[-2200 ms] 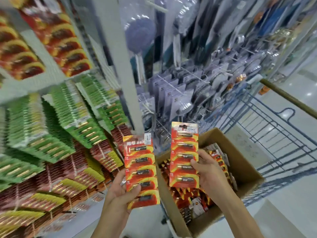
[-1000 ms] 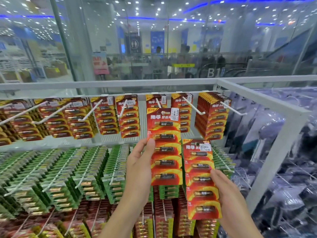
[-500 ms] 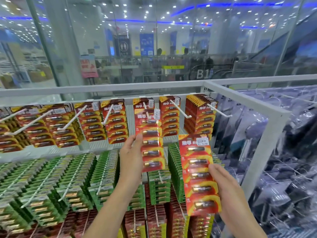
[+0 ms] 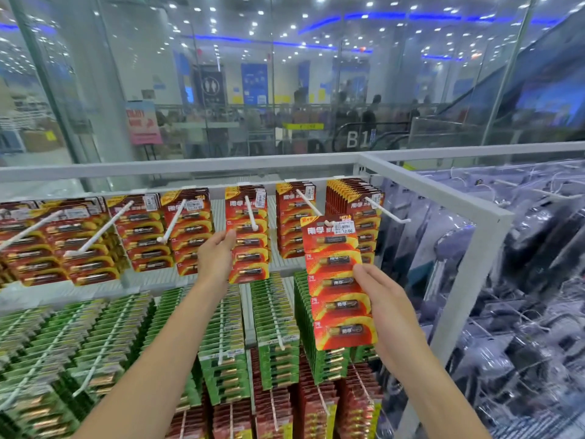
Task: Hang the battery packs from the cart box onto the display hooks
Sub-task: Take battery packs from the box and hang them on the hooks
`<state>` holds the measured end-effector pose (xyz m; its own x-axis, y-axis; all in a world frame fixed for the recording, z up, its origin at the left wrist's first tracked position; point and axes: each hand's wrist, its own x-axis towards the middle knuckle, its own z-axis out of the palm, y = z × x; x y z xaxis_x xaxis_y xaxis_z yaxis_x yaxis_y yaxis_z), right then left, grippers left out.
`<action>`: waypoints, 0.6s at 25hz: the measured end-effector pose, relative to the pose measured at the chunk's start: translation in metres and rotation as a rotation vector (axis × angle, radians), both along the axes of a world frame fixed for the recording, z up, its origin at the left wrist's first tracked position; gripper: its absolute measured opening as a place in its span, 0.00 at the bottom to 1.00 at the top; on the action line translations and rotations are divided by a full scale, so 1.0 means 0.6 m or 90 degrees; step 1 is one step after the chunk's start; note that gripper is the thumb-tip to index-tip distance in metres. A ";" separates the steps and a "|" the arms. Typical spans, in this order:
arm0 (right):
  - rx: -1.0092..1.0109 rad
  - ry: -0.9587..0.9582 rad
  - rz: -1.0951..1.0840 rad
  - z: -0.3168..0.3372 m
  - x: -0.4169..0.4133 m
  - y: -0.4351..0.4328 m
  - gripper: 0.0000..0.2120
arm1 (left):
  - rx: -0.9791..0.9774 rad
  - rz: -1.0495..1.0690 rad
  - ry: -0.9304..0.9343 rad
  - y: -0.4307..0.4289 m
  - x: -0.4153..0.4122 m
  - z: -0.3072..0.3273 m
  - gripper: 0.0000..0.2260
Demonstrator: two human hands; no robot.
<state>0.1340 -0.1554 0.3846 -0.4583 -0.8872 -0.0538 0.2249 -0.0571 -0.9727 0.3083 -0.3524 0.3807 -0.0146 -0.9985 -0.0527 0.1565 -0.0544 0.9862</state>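
Head camera faces the display hooks (image 4: 251,213) closely (slightly downward).

Right hand (image 4: 384,307) hides its red pack's (image 4: 340,280) edge.

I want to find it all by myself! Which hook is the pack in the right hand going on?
Find the top row of red battery packs under the white rail. The right hand lifts a red battery pack whose top meets the tip of the second hook from the right. That hook has fewer packs behind it than the crowded last hook beside the corner post.
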 end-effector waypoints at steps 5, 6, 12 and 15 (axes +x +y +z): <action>0.044 0.052 -0.016 0.004 -0.009 -0.109 0.12 | -0.016 0.031 0.032 -0.008 -0.005 -0.013 0.06; 0.046 0.063 -0.021 0.004 -0.013 -0.139 0.12 | -0.022 0.034 0.037 -0.009 -0.005 -0.015 0.06; 0.046 0.144 -0.066 -0.031 -0.031 -0.283 0.18 | -0.053 0.058 0.009 -0.012 -0.003 -0.018 0.09; 0.039 0.150 -0.079 -0.053 -0.039 -0.316 0.19 | -0.081 0.081 -0.034 -0.017 0.001 -0.020 0.08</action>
